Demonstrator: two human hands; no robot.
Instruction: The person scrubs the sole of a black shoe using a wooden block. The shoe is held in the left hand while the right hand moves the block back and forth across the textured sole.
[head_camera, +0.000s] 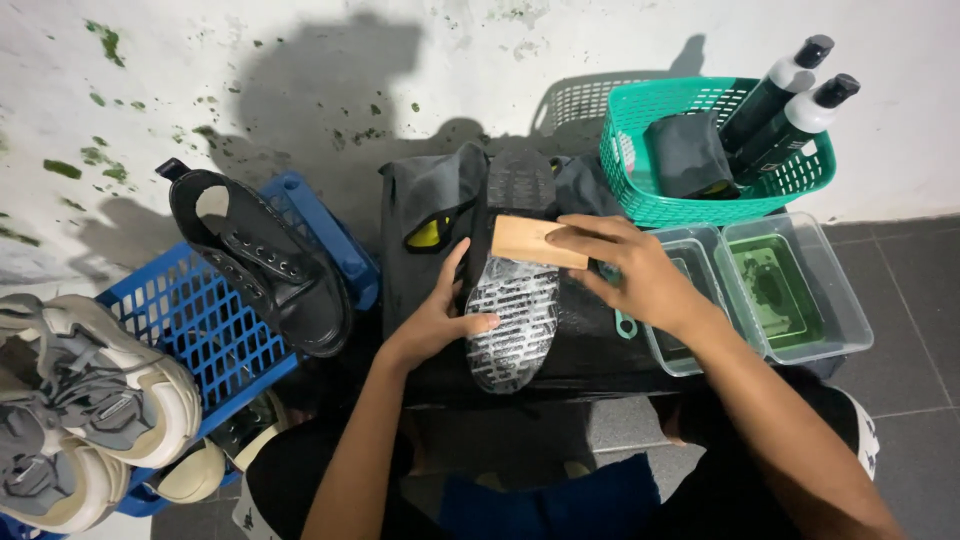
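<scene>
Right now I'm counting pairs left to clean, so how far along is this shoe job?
In hand: the left hand steadies the upturned shoe while the right hand holds a wooden brush on its foamy sole. Left, probably: a black boot and grey sneakers by the blue crate.

Black-covered low table (590, 365) with upturned shoe (512, 300), grey cloth (425, 215), two clear tubs (800, 290).

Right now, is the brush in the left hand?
No, the right hand holds the wooden brush on the upturned shoe sole, while the left hand steadies the shoe from the side.
</scene>
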